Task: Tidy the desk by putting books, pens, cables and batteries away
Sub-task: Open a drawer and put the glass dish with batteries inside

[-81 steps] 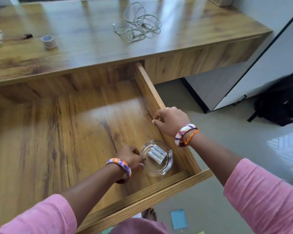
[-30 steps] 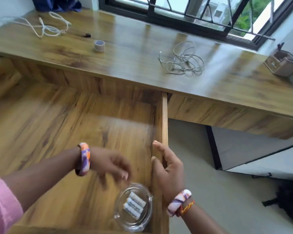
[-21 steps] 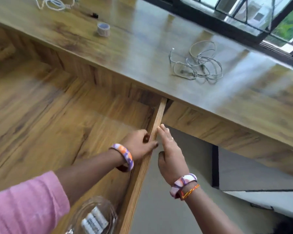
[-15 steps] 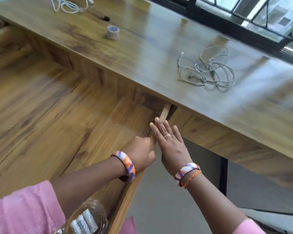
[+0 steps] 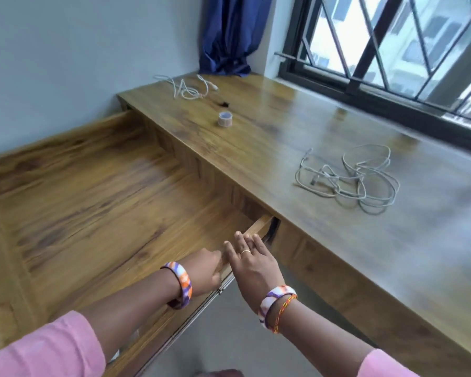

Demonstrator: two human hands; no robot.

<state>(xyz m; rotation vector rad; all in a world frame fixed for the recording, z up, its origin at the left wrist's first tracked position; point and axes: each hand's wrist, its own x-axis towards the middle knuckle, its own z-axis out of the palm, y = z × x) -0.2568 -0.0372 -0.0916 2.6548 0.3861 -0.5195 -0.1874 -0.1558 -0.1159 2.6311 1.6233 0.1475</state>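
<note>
Drawer was pulled wide open under the desk; left hand curled on the drawer's right side wall, apparently gripping it, though the fingers were hidden; right hand lay flat beside it, fingers straight on the wall; grey cable tangled on the desk, white cable near the far corner; tape roll between them.

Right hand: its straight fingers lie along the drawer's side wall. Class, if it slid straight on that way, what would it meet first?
Probably the desk's front edge, where the drawer side wall runs under the desktop just beyond the right hand; depth is uncertain.
</note>
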